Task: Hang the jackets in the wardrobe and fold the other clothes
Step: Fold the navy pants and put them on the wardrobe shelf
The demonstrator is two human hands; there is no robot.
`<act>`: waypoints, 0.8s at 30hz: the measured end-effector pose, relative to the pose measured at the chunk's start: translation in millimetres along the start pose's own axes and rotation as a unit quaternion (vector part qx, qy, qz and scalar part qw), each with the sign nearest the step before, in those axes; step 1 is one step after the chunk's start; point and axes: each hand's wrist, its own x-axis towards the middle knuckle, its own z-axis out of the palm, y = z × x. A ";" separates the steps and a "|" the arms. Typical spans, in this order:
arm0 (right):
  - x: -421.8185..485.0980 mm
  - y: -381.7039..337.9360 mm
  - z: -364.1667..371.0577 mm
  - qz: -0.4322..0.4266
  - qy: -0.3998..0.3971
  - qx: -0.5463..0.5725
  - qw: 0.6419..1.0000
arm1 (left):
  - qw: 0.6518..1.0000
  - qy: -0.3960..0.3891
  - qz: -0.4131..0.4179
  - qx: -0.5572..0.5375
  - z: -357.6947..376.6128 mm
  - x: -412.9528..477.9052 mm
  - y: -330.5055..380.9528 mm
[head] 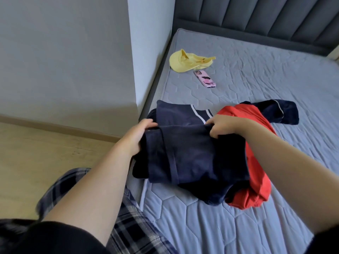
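Observation:
A navy garment [192, 154] with white stripes near its collar lies on the grey mattress [256, 79], partly folded over itself. My left hand [139, 134] grips its left edge and my right hand [222, 127] pinches its upper fold on the right. A red garment [256, 162] lies crumpled to the right, partly under the navy one and under my right forearm. Another dark navy piece [280, 112] with pale piping lies behind the red one. A small yellow garment [189, 60] sits farther back on the mattress.
A pink phone [205, 78] lies on the mattress beside the yellow garment. A white wall corner [146, 52] stands left of the bed, with a wooden floor [36, 162] below. The padded headboard [256, 17] runs along the back. My checked trousers [128, 226] touch the bed's edge.

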 end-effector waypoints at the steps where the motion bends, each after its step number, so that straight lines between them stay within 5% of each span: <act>1: 9.2 3.3 2.5 -0.007 0.045 -0.038 0.998 | 0.996 0.077 0.043 0.006 -0.5 3.6 1.0; 3: 21.7 7.9 14.0 -0.007 0.096 -0.124 0.988 | 0.957 0.172 0.182 0.148 1.1 6.1 -2.2; 5: 25.6 7.8 31.0 -0.009 0.126 -0.207 0.970 | 0.819 0.182 0.388 0.381 7.3 1.7 -12.0; 7: 23.0 6.2 46.6 -0.042 0.203 -0.262 0.942 | 0.690 0.089 0.476 0.539 19.8 -1.0 -26.8; 8: 19.1 5.9 53.6 -0.076 0.257 -0.271 0.924 | 0.671 0.027 0.438 0.598 25.7 -1.3 -35.4; 10: 5.8 5.9 67.8 -0.157 0.355 -0.243 0.889 | 0.654 -0.039 0.317 0.686 30.2 6.3 -51.5; 12: -12.9 9.2 84.1 -0.222 0.375 -0.239 0.868 | 0.648 -0.038 0.280 0.707 27.3 14.2 -55.7; 18: -33.0 16.8 121.2 -0.136 0.151 -0.429 0.880 | 0.680 -0.036 0.273 0.680 22.7 24.5 -59.8; 24: -25.8 4.7 133.7 -0.121 0.122 -0.534 0.828 | 0.734 -0.028 0.254 0.629 20.4 23.6 -57.3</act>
